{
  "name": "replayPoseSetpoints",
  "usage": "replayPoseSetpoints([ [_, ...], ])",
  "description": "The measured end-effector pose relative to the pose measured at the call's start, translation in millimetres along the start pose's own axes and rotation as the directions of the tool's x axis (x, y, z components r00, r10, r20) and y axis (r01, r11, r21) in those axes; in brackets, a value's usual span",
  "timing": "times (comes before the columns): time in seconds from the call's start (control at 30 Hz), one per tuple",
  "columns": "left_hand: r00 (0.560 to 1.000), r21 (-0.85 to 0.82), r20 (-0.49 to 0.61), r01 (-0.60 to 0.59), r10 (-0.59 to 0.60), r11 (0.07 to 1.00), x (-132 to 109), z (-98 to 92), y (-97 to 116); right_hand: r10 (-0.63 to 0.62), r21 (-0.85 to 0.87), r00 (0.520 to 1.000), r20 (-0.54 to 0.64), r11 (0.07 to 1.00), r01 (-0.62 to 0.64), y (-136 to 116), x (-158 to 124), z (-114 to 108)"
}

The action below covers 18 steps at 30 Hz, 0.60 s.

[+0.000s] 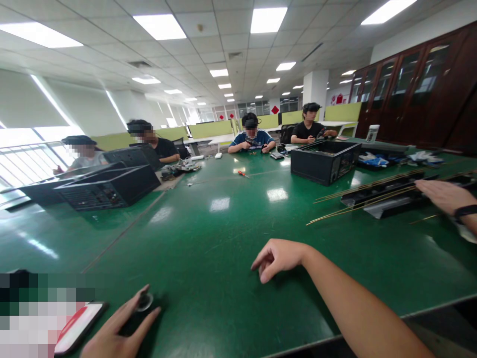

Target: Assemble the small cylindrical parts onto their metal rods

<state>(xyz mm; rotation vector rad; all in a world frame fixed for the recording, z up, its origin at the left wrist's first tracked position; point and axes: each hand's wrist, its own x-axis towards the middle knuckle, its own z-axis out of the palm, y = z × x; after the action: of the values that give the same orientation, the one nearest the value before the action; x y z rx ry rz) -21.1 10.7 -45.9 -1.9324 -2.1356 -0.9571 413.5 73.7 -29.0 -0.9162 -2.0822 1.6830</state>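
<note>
My left hand (121, 328) is low at the left, close to the green table (208, 248), slightly blurred. Its thumb and index finger are spread around a small round thing with a pale, ring-like rim (144, 301). The rim is close by the index fingertip, and a gap shows on the thumb side; its kind cannot be made out. My right hand (281, 258) hovers over or rests on the middle of the table, wrist bent. The fingers curl loosely downward with thumb and index apart, and nothing shows between them.
A flat red-and-white object (80, 325) lies at lower left. Another person's hand (443, 196) rests by dark metal channels (395, 204) and thin brass-coloured rods (335, 216). Black computer cases (324, 161) and a screwdriver (243, 173) are further back. Several people sit around the table.
</note>
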Motion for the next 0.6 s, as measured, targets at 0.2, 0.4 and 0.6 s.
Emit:
replayPoseSetpoints([
  [0.2,0.793,-0.188,0.426,-0.394,0.436,0.9,6.4,14.2,127.1,-0.034,0.039,0.999,-0.014,0.999,0.035,1.4,2.4,3.1],
  [0.4,0.572,-0.302,0.493,-0.595,0.656,0.745,27.2,50.6,219.0,-0.093,-0.086,0.963,-0.253,0.994,0.073,-2.4,5.0,3.6],
  [0.6,0.656,-0.401,0.428,-0.479,0.622,0.781,28.2,81.4,219.5,-0.123,-0.359,0.928,-0.352,0.933,-0.012,2.2,9.5,5.2],
])
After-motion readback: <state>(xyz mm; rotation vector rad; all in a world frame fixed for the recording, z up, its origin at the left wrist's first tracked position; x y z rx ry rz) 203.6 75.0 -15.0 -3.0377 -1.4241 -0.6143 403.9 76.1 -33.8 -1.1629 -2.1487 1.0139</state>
